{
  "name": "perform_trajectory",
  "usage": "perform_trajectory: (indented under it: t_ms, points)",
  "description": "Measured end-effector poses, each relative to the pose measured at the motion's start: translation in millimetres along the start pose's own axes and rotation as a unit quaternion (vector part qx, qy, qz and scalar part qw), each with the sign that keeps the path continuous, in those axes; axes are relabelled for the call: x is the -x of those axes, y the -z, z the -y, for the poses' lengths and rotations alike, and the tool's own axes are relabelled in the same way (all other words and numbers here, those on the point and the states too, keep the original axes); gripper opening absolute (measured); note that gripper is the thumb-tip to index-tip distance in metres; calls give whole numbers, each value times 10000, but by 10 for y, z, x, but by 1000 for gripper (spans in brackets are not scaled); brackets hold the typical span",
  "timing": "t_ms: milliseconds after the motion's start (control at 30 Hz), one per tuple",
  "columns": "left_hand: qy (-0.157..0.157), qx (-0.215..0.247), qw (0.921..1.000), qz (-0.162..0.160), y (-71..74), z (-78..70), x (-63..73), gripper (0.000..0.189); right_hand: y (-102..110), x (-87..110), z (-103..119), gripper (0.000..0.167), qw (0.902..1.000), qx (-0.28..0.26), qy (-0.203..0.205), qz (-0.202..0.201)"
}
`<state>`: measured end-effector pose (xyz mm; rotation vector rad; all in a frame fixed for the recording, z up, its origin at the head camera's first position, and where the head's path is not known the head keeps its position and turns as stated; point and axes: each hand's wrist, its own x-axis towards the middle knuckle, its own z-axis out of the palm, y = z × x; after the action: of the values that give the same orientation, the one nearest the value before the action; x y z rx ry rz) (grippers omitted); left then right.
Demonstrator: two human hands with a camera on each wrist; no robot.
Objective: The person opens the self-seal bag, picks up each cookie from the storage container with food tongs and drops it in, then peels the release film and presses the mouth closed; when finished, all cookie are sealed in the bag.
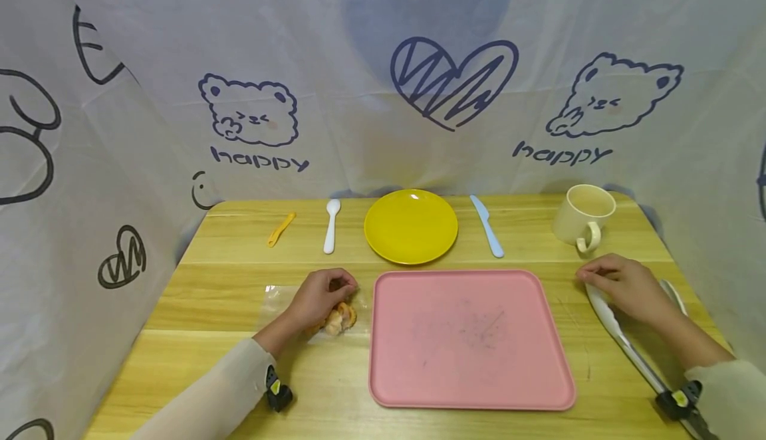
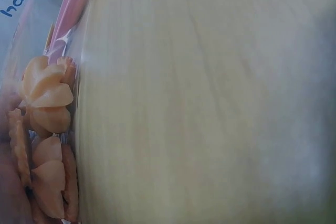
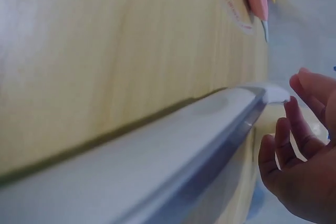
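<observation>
In the head view my left hand (image 1: pixel 323 297) rests loosely bent over a clear plastic bag (image 1: pixel 275 300) of tan, scalloped pieces that look like toy pastries (image 1: pixel 336 320). Up close in the left wrist view, the pastries (image 2: pixel 47 98) show ridged, petal-like sides through the film. Over at the right, my right hand (image 1: pixel 628 287) hovers across a pair of tongs (image 1: pixel 606 314) with whitish ends and metal arms. Seen from the right wrist, the fingers of that hand (image 3: pixel 304 156) are loosely bent and hold nothing, close to the far end of the tongs (image 3: pixel 173 156).
Between my hands lies a pink tray (image 1: pixel 467 340). Along the back edge are a small yellow-orange utensil (image 1: pixel 281 229), a white spoon (image 1: pixel 330 227), a yellow plate (image 1: pixel 411 227), a pale blue knife (image 1: pixel 487 226) and a cream mug (image 1: pixel 583 217). A printed cloth (image 1: pixel 359 127) hangs behind the table.
</observation>
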<state>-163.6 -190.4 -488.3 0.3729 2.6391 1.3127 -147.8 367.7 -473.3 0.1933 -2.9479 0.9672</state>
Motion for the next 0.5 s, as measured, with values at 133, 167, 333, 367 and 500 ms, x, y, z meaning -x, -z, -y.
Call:
perform_trajectory:
  t_ms: [133,167,333,367,500]
  points:
    - [-24,-15,10000,5,0,-2,-3,10,21,45,59,20,9993,-101,187,-311]
    - [-31,-10,10000,9,0,-2,-4,10,29,60,90,20,9989,-116,220,-390]
    - [-62,-7,10000,5,3,3,-7,10,22,139,333,20,9967,-364,361,-626]
    - [-68,-12,10000,3,4,4,-6,10,3,150,396,19,9961,-417,439,-646]
    - [-113,-37,9999,-13,8,4,-3,10,-127,177,672,11,9937,-574,813,-511]
